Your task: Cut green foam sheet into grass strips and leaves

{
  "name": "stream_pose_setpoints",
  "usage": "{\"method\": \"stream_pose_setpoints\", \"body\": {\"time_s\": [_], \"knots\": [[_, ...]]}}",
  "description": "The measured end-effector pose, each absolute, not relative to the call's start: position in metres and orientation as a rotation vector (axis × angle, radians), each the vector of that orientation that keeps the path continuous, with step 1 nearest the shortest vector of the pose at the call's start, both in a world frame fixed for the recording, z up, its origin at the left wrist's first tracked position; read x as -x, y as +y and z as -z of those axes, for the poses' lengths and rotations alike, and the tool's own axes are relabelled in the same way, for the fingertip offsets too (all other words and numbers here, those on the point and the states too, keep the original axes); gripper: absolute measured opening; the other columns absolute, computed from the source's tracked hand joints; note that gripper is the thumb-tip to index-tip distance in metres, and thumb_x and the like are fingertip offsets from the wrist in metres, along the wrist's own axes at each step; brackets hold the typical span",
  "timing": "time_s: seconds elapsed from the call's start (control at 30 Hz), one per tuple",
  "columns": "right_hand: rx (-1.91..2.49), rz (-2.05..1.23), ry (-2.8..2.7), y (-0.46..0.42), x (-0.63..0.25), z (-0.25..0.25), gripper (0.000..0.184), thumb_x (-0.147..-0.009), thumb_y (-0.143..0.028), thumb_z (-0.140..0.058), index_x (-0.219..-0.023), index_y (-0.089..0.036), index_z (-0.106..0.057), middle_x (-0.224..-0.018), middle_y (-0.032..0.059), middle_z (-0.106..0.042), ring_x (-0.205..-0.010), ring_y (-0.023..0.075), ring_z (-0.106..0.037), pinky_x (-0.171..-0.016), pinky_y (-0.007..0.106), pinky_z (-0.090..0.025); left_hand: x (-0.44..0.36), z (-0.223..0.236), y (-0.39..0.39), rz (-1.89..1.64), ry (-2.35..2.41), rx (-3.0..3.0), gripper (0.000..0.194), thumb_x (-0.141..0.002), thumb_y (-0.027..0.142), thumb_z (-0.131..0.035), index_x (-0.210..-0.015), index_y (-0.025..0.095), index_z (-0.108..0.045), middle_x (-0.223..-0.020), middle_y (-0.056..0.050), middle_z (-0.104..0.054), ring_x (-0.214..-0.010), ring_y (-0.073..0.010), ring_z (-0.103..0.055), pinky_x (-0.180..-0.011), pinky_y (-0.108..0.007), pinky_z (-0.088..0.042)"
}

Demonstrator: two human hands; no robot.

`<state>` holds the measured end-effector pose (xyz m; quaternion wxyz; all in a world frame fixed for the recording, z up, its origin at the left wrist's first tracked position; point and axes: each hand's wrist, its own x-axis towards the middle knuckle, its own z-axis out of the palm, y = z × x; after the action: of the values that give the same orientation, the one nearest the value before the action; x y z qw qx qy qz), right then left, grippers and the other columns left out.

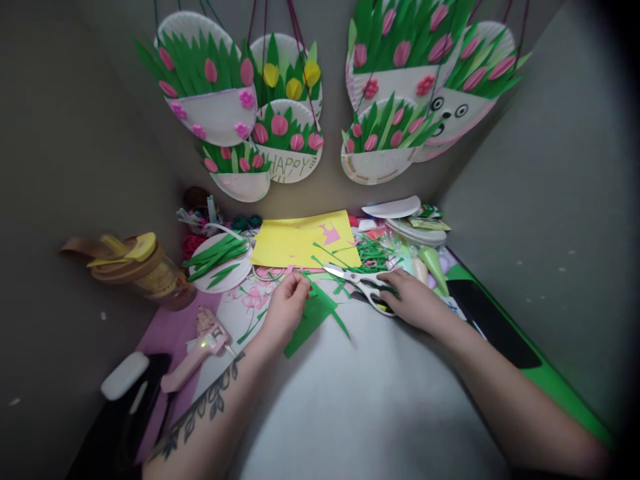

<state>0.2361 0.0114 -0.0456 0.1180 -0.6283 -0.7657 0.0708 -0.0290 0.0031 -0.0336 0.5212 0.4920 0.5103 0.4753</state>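
My left hand (290,301) is closed in a pinch on the upper end of a pointed green paper leaf (331,307), which slants down to the right. Under it lies a larger piece of green paper (311,319), partly hidden by my wrist. In my right hand (411,297) is a pair of scissors (369,288) with white handles, fingers in or around the loops. The blades point left toward my left hand and look nearly closed. Thin green paper scraps (376,253) lie just beyond the scissors.
Behind my hands lies a yellow sheet (285,241). A paper plate (235,283) holds cut green leaves (220,255) at left, near a pink glue gun (193,360) and a lidded cup (150,273). Plate baskets with paper tulips (207,113) hang on the wall. A dark phone-like slab (493,323) lies right.
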Motion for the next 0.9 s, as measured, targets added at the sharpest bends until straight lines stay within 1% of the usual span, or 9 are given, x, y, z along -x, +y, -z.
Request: {"method": "stream_pose_setpoints", "body": {"time_s": [0.07,0.13,0.23,0.33,0.43,0.53,0.63,0.77,0.9], "knots": [[1.786,-0.166,-2.165,0.009,-0.231,0.044,0.03,-0.085,-0.02,-0.047,-0.109,-0.013,-0.063,-0.108,0.0157,-0.061,-0.103,0.0294,-0.055,-0.087,0.039,-0.04,0.025,0.036,0.0,-1.109,1.226,-1.213,0.019,-0.081,0.032,-0.053,-0.069,0.018,-0.047,-0.062,0.004,-0.047,-0.05,-0.0074,-0.037,-0.048,-0.02,-0.027],[1.651,-0.287,-2.084,0.002,-0.218,0.041,0.024,-0.086,-0.022,-0.047,-0.1,-0.015,-0.066,-0.101,0.0134,-0.063,-0.101,0.0275,-0.055,-0.088,0.039,-0.041,0.021,0.037,-0.003,-1.086,1.224,-1.251,0.019,-0.082,0.032,-0.052,-0.07,0.018,-0.047,-0.062,0.005,-0.045,-0.052,-0.008,-0.036,-0.049,-0.021,-0.028],[1.375,-0.727,-1.994,-0.013,-0.191,0.037,0.019,-0.086,-0.029,-0.052,-0.091,-0.018,-0.066,-0.09,0.0072,-0.064,-0.085,0.0198,-0.058,-0.075,0.03,-0.045,0.016,0.037,-0.009,-1.101,1.204,-1.338,0.019,-0.084,0.032,-0.051,-0.071,0.018,-0.048,-0.063,0.004,-0.044,-0.056,-0.0093,-0.038,-0.053,-0.021,-0.03],[1.262,-0.925,-1.903,-0.021,-0.164,0.035,0.016,-0.081,-0.029,-0.058,-0.09,-0.019,-0.066,-0.081,0.0031,-0.062,-0.072,0.0154,-0.055,-0.064,0.026,-0.042,0.013,0.038,-0.013,-1.116,1.172,-1.429,0.019,-0.084,0.031,-0.051,-0.07,0.018,-0.048,-0.065,0.004,-0.044,-0.061,-0.0104,-0.04,-0.057,-0.022,-0.032],[1.229,-0.959,-1.84,-0.016,-0.143,0.032,0.011,-0.077,-0.027,-0.059,-0.073,-0.017,-0.061,-0.07,0.0,-0.056,-0.066,0.0133,-0.051,-0.061,0.025,-0.039,0.014,0.035,-0.015,-1.148,1.156,-1.435,0.018,-0.084,0.03,-0.052,-0.071,0.018,-0.049,-0.066,0.003,-0.045,-0.063,-0.011,-0.042,-0.059,-0.022,-0.034],[1.231,-0.957,-1.783,-0.005,-0.127,0.026,0.018,-0.076,-0.027,-0.056,-0.062,-0.018,-0.053,-0.061,-0.0024,-0.05,-0.061,0.0119,-0.047,-0.058,0.024,-0.036,0.018,0.028,-0.013,-1.211,1.16,-1.39,0.017,-0.082,0.03,-0.054,-0.072,0.017,-0.051,-0.068,0.003,-0.048,-0.065,-0.0112,-0.044,-0.06,-0.022,-0.035],[1.235,-0.971,-1.755,0.004,-0.113,0.019,0.018,-0.075,-0.026,-0.054,-0.059,-0.018,-0.052,-0.059,-0.0028,-0.049,-0.059,0.0115,-0.046,-0.057,0.023,-0.036,0.027,0.021,-0.009,-1.256,1.142,-1.354,0.017,-0.079,0.03,-0.06,-0.07,0.017,-0.053,-0.067,0.003,-0.049,-0.064,-0.0107,-0.044,-0.058,-0.021,-0.035],[1.274,-0.939,-1.719,0.003,-0.105,0.014,0.013,-0.072,-0.024,-0.056,-0.061,-0.017,-0.058,-0.063,-0.0013,-0.056,-0.061,0.0124,-0.049,-0.06,0.024,-0.038,0.042,0.019,0.001,-1.339,1.128,-1.195,0.024,-0.071,0.03,-0.068,-0.061,0.016,-0.051,-0.057,0.005,-0.045,-0.055,-0.0079,-0.039,-0.052,-0.02,-0.031],[1.329,-0.91,-1.639,-0.008,-0.112,0.021,0.014,-0.071,-0.026,-0.057,-0.061,-0.017,-0.059,-0.062,-0.0003,-0.059,-0.062,0.0134,-0.051,-0.061,0.025,-0.04,0.059,0.021,0.014,-1.413,1.154,-1.062,0.029,-0.071,0.036,-0.067,-0.062,0.017,-0.046,-0.051,0.008,-0.038,-0.046,-0.0053,-0.031,-0.046,-0.019,-0.024]]}}
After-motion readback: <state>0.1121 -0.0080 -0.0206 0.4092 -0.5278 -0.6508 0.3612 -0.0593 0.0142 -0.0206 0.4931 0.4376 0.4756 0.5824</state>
